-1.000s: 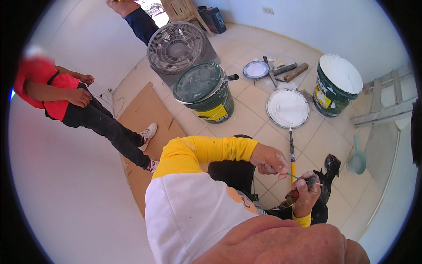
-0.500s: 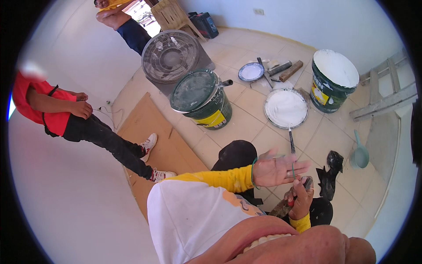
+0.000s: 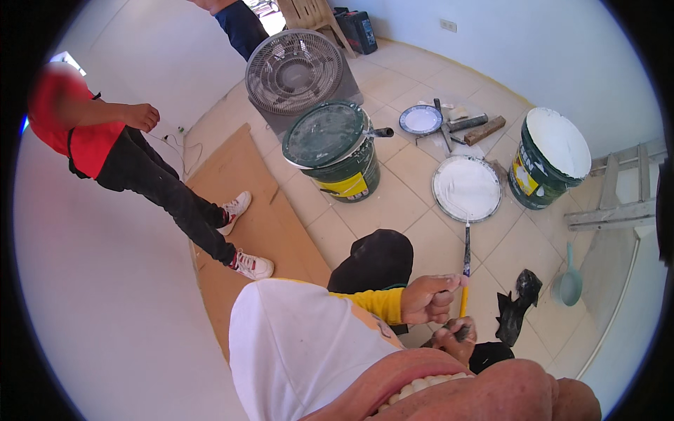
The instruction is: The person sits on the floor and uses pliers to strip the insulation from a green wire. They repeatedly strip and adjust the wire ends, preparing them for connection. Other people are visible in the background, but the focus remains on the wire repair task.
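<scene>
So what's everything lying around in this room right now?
Paint bucket with lid on: one, dark green, centre floor.
Open paint bucket: one, green, full of white paint, right.
Bucket lid: one, coated white, flat on tiles between the buckets.
Small round lid: one, white with a dark rim, behind the buckets.
Fan: one, grey, behind the closed bucket.
Cardboard sheet: one, brown, left floor.
Scoop: one, pale teal, right.
Black bag: one, crumpled, near the knees.
Ladder: one, grey, far right.
Bystander in red top: one, standing on the cardboard.
Brush: one, yellow handle, tip on the white lid.
Left hand: grips the brush handle.
Right hand: below, holding something dark, unclear.
</scene>
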Demonstrator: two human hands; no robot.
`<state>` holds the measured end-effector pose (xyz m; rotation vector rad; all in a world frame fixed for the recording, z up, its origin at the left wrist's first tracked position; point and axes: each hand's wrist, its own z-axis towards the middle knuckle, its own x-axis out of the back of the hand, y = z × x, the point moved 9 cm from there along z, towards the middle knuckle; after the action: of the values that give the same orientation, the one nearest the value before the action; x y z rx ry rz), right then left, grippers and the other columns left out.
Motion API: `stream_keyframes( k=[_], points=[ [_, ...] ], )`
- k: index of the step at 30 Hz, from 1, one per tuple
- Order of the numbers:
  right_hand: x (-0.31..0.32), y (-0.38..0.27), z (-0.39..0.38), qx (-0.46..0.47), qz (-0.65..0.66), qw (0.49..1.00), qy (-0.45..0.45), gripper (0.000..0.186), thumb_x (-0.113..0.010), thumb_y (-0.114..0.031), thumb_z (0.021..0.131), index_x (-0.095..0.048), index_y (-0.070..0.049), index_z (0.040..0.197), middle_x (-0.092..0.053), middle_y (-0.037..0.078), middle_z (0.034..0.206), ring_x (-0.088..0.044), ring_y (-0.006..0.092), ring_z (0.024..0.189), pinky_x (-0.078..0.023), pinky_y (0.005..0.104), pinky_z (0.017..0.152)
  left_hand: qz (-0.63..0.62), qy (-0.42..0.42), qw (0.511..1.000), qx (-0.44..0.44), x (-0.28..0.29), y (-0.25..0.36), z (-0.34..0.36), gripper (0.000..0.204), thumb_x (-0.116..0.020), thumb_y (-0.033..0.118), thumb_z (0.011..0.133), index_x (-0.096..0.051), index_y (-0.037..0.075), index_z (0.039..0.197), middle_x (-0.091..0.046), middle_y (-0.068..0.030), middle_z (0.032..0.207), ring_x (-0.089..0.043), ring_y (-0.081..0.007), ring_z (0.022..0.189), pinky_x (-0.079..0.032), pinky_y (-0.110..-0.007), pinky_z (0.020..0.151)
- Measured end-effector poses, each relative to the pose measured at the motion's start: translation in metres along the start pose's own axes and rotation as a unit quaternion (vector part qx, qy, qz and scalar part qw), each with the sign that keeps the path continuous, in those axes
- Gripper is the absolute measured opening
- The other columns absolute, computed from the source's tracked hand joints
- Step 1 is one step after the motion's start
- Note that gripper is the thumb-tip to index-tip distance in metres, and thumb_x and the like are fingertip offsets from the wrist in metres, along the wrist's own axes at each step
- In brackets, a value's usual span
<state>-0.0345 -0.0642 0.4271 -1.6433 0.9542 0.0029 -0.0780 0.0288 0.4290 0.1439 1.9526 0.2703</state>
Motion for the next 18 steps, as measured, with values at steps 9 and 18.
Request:
stream_keyframes(
  k=[9,18],
  points=[
    [0.015,0.023,-0.002,-0.031,-0.123,0.991,0.046,0.025,-0.071,0.003,0.075,-0.049,-0.006,0.084,-0.051,0.0,0.07,-0.047,0.0081,0.052,-0.04,0.0228,0.05,0.285,0.074,0.955,0.011,0.047,0.021,-0.009,0.046,-0.048,0.038,0.101,-0.043,0.009,0.136,-0.046,-0.0045,0.059,-0.045,-0.0189,0.053,-0.045,-0.035,0.062],
    [-0.016,0.005,0.005,0.011,-0.249,0.966,-0.069,0.022,-0.074,-0.004,0.076,-0.052,-0.005,0.078,-0.049,0.0,0.071,-0.045,0.0091,0.065,-0.04,0.0256,0.058,0.886,-0.182,0.393,-0.168,-0.046,0.055,-0.027,0.053,-0.058,0.055,0.089,-0.066,0.003,0.1,-0.056,-0.0196,0.12,-0.051,-0.0379,0.114,-0.038,-0.046,0.1]
  ],
)
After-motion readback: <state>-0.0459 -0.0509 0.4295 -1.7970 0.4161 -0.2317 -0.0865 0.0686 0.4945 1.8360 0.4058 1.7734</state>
